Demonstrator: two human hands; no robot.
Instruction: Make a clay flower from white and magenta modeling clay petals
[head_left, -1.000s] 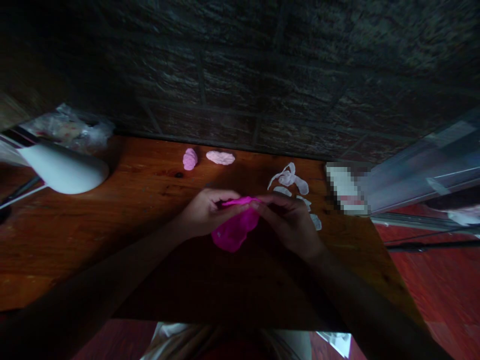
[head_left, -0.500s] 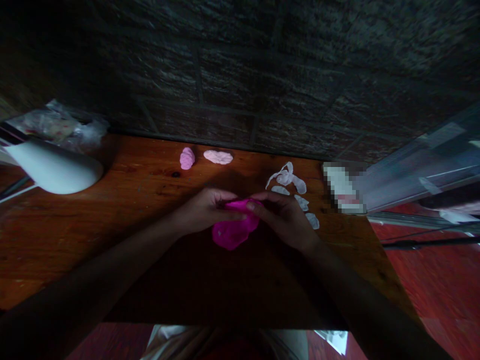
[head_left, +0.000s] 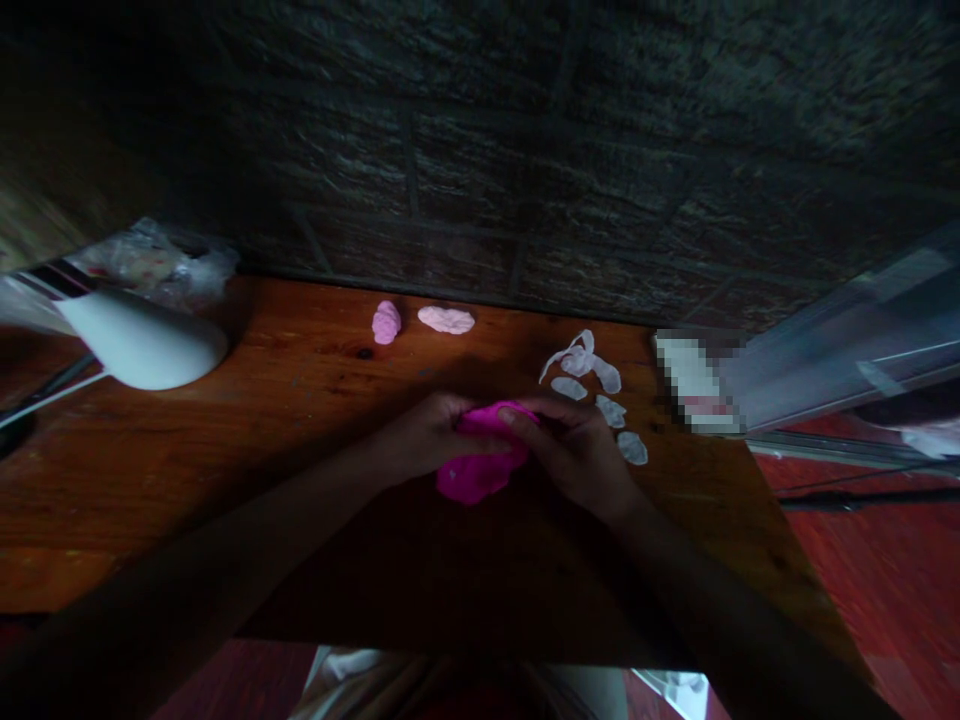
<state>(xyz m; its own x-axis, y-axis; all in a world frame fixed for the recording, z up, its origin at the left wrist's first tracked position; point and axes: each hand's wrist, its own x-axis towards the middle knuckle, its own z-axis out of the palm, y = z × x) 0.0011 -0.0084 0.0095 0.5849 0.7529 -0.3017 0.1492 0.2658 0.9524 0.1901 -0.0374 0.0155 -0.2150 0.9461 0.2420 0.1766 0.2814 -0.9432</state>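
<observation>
Over the table, my left hand (head_left: 427,435) pinches the left side of a flattened, bright magenta piece of modelling clay (head_left: 474,478), its thumb lying across the front. My right hand (head_left: 574,445) grips the upper right edge of the same clay between thumb and fingers. A thin, uneven lobe hangs below the thumbs. The fingers behind the clay are mostly hidden. Beyond my hands, near the wall, lie a mauve-pink clay lump (head_left: 386,323) and a paler, longer clay lump (head_left: 446,320).
Several whitish translucent scraps (head_left: 576,362) lie right of my hands on the wooden table (head_left: 300,400). A white lamp-like object (head_left: 150,335) and crumpled clear plastic (head_left: 176,265) are at left. A blurred-out white item (head_left: 694,385) sits far right, before a dark stone-patterned wall (head_left: 480,150).
The clay's upper edge, seen nearly edge-on at first, now tilts to show more of its face. My thumbs have shifted over it. The view has moved slightly.
</observation>
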